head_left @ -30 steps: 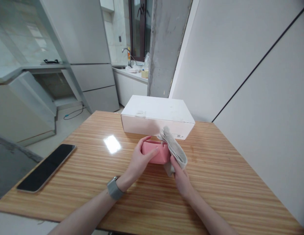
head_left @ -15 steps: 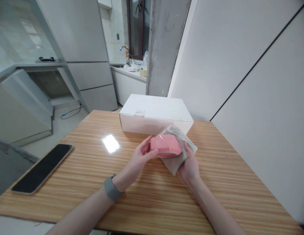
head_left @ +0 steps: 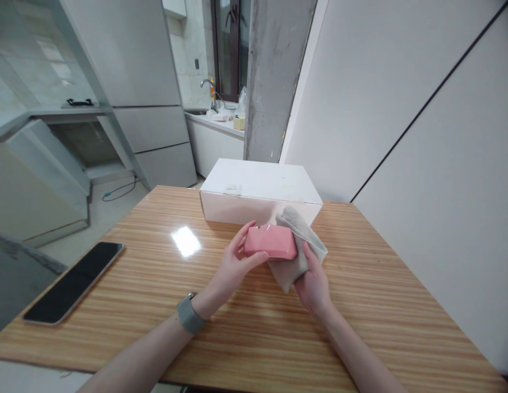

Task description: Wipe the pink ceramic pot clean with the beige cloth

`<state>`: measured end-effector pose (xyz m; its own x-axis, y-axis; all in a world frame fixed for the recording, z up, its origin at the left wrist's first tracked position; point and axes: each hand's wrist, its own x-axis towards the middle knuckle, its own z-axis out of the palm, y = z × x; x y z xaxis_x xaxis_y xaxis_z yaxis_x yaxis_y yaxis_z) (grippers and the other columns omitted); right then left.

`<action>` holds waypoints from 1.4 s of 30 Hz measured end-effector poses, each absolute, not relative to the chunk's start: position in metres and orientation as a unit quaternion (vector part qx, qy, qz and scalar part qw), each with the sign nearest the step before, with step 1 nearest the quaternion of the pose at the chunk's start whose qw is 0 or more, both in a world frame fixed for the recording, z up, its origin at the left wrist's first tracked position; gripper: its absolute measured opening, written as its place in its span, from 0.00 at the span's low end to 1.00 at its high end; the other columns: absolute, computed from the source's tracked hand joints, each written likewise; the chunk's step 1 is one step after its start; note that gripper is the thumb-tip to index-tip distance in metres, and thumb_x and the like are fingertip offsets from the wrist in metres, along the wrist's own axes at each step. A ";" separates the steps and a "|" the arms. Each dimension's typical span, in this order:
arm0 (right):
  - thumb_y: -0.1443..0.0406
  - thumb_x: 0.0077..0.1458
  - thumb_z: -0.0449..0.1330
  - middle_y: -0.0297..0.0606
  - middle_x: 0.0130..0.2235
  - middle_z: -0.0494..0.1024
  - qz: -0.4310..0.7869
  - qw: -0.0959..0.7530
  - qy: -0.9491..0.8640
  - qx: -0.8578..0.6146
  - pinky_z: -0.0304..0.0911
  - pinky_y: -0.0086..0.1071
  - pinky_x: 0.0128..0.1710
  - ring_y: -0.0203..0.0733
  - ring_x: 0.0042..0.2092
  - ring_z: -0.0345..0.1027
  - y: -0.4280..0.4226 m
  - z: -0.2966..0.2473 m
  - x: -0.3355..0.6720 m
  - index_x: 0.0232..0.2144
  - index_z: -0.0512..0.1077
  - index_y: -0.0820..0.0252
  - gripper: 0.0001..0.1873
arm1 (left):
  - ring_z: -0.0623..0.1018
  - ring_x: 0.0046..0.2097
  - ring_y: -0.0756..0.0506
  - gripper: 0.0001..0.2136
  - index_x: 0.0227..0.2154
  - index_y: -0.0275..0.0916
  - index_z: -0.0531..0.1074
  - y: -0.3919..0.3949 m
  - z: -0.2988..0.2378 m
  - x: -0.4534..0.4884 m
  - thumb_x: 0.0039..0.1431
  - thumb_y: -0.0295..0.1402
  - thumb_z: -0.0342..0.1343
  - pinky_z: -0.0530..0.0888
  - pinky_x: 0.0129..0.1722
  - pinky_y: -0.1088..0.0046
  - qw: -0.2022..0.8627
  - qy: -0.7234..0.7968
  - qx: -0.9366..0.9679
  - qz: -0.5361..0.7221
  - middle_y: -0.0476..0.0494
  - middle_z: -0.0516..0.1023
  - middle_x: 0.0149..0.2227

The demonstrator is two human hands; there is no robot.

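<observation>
My left hand (head_left: 236, 267) holds a glossy pink dish (head_left: 270, 242) by its left end, just above the wooden table. A folded grey cloth (head_left: 287, 275) lies against the dish's right end and underside. My right hand (head_left: 314, 286) grips that cloth and presses it to the dish. The cloth hides part of the dish's right end, and the dish's inside is turned away from view. A grey-strapped watch (head_left: 189, 313) sits on my left wrist.
A closed white cardboard box (head_left: 254, 183) stands on the wooden table (head_left: 114, 322) just beyond my hands. A black smartphone (head_left: 73, 283) lies at the table's left. A wall and a concrete column (head_left: 270, 82) stand behind the table's far right.
The pink dish has turned from a tilted pose to lying more level and lengthwise. The cloth now wraps its right end, and my hands have drawn slightly closer to me.
</observation>
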<state>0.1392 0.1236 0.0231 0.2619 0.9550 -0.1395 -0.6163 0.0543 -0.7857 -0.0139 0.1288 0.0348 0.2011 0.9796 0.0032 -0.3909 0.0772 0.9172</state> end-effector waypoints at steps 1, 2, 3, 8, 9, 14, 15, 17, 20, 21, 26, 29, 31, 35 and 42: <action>0.51 0.44 0.69 0.31 0.47 0.82 0.562 0.694 -0.224 -0.391 0.51 0.42 0.66 0.49 0.60 0.65 0.123 0.019 0.140 0.41 0.79 0.51 0.22 | 0.75 0.53 0.39 0.37 0.60 0.46 0.63 0.129 0.034 -0.014 0.46 0.34 0.69 0.72 0.53 0.63 0.627 0.356 0.446 0.531 0.40 0.74 0.54; 0.51 0.44 0.69 0.30 0.49 0.81 0.557 0.693 -0.232 -0.394 0.49 0.42 0.66 0.48 0.61 0.64 0.123 0.014 0.141 0.42 0.79 0.51 0.22 | 0.74 0.53 0.39 0.38 0.60 0.46 0.63 0.129 0.033 -0.015 0.45 0.34 0.70 0.72 0.53 0.63 0.609 0.363 0.463 0.532 0.40 0.74 0.55; 0.52 0.45 0.69 0.30 0.50 0.80 0.553 0.692 -0.242 -0.397 0.48 0.42 0.67 0.48 0.61 0.63 0.123 0.010 0.141 0.43 0.78 0.51 0.22 | 0.74 0.54 0.38 0.38 0.60 0.46 0.63 0.129 0.032 -0.015 0.45 0.34 0.70 0.72 0.53 0.63 0.596 0.369 0.476 0.531 0.40 0.73 0.56; 0.53 0.45 0.69 0.29 0.52 0.79 0.545 0.688 -0.252 -0.408 0.49 0.40 0.66 0.46 0.63 0.61 0.123 0.000 0.141 0.44 0.78 0.49 0.22 | 0.67 0.62 0.37 0.38 0.64 0.48 0.59 0.130 0.027 -0.017 0.49 0.38 0.67 0.66 0.60 0.60 0.570 0.377 0.506 0.526 0.40 0.67 0.62; 0.52 0.44 0.69 0.29 0.51 0.80 0.549 0.689 -0.236 -0.409 0.50 0.40 0.66 0.47 0.62 0.62 0.123 0.002 0.140 0.43 0.78 0.50 0.22 | 0.65 0.63 0.37 0.35 0.64 0.48 0.59 0.131 0.027 -0.018 0.53 0.41 0.64 0.63 0.61 0.59 0.575 0.369 0.505 0.527 0.41 0.65 0.63; 0.52 0.42 0.70 0.33 0.47 0.82 0.582 0.681 -0.181 -0.405 0.59 0.44 0.62 0.52 0.59 0.66 0.122 0.018 0.136 0.41 0.79 0.52 0.23 | 0.63 0.65 0.39 0.26 0.61 0.49 0.64 0.136 0.026 -0.020 0.61 0.45 0.56 0.57 0.64 0.60 0.621 0.353 0.441 0.543 0.45 0.67 0.62; 0.52 0.42 0.69 0.34 0.47 0.82 0.588 0.679 -0.177 -0.404 0.61 0.46 0.61 0.53 0.59 0.66 0.122 0.020 0.136 0.41 0.79 0.52 0.23 | 0.64 0.64 0.39 0.27 0.61 0.48 0.64 0.136 0.026 -0.020 0.59 0.43 0.59 0.58 0.64 0.60 0.628 0.354 0.424 0.549 0.44 0.69 0.61; 0.51 0.43 0.68 0.34 0.47 0.82 0.592 0.676 -0.168 -0.405 0.63 0.48 0.59 0.55 0.59 0.66 0.121 0.022 0.136 0.42 0.79 0.52 0.23 | 0.68 0.61 0.38 0.27 0.58 0.43 0.68 0.137 0.023 -0.018 0.57 0.42 0.62 0.61 0.62 0.60 0.640 0.339 0.407 0.557 0.40 0.72 0.58; 0.51 0.40 0.69 0.34 0.46 0.82 0.588 0.680 -0.173 -0.402 0.61 0.48 0.60 0.55 0.59 0.67 0.120 0.021 0.137 0.41 0.79 0.52 0.24 | 0.70 0.58 0.37 0.22 0.50 0.35 0.74 0.136 0.020 -0.015 0.56 0.42 0.62 0.63 0.60 0.59 0.665 0.296 0.404 0.554 0.36 0.75 0.53; 0.51 0.39 0.70 0.34 0.47 0.82 0.586 0.682 -0.179 -0.399 0.59 0.48 0.61 0.55 0.59 0.67 0.120 0.020 0.137 0.40 0.80 0.52 0.24 | 0.70 0.57 0.37 0.22 0.50 0.35 0.74 0.135 0.020 -0.014 0.56 0.42 0.62 0.63 0.60 0.60 0.677 0.287 0.396 0.550 0.36 0.75 0.53; 0.49 0.39 0.71 0.32 0.48 0.81 0.578 0.684 -0.228 -0.383 0.52 0.45 0.65 0.52 0.61 0.64 0.121 0.017 0.138 0.40 0.80 0.51 0.24 | 0.72 0.56 0.39 0.35 0.60 0.42 0.64 0.130 0.022 -0.014 0.49 0.41 0.67 0.69 0.54 0.62 0.721 0.293 0.349 0.522 0.37 0.72 0.56; 0.49 0.44 0.68 0.33 0.50 0.80 0.574 0.677 -0.264 -0.377 0.51 0.47 0.65 0.52 0.61 0.64 0.122 0.010 0.140 0.43 0.79 0.51 0.24 | 0.74 0.52 0.39 0.42 0.64 0.40 0.57 0.129 0.025 -0.014 0.46 0.39 0.69 0.71 0.52 0.63 0.687 0.332 0.377 0.526 0.36 0.75 0.52; 0.50 0.47 0.67 0.33 0.52 0.79 0.562 0.674 -0.290 -0.382 0.49 0.47 0.66 0.51 0.61 0.63 0.121 0.005 0.141 0.45 0.78 0.50 0.23 | 0.75 0.49 0.39 0.45 0.65 0.39 0.55 0.129 0.026 -0.015 0.44 0.39 0.70 0.72 0.49 0.63 0.658 0.350 0.408 0.527 0.36 0.76 0.50; 0.52 0.46 0.69 0.31 0.53 0.78 0.528 0.658 -0.329 -0.425 0.44 0.44 0.68 0.47 0.64 0.60 0.116 -0.001 0.142 0.45 0.78 0.47 0.23 | 0.75 0.50 0.38 0.46 0.65 0.41 0.55 0.128 0.025 -0.016 0.43 0.38 0.70 0.72 0.51 0.60 0.582 0.397 0.470 0.532 0.36 0.73 0.53; 0.51 0.44 0.70 0.32 0.51 0.80 0.521 0.656 -0.326 -0.437 0.43 0.45 0.68 0.48 0.63 0.60 0.116 -0.007 0.142 0.43 0.79 0.48 0.22 | 0.64 0.63 0.37 0.45 0.67 0.44 0.50 0.126 0.017 -0.013 0.48 0.38 0.68 0.60 0.63 0.58 0.529 0.425 0.503 0.536 0.37 0.62 0.63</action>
<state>0.1417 0.1162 -0.0065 0.2434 0.9695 -0.0275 -0.3986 0.0742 -0.9141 -0.0130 0.1262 0.0166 0.0654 0.9939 0.0888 -0.1402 -0.0790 0.9870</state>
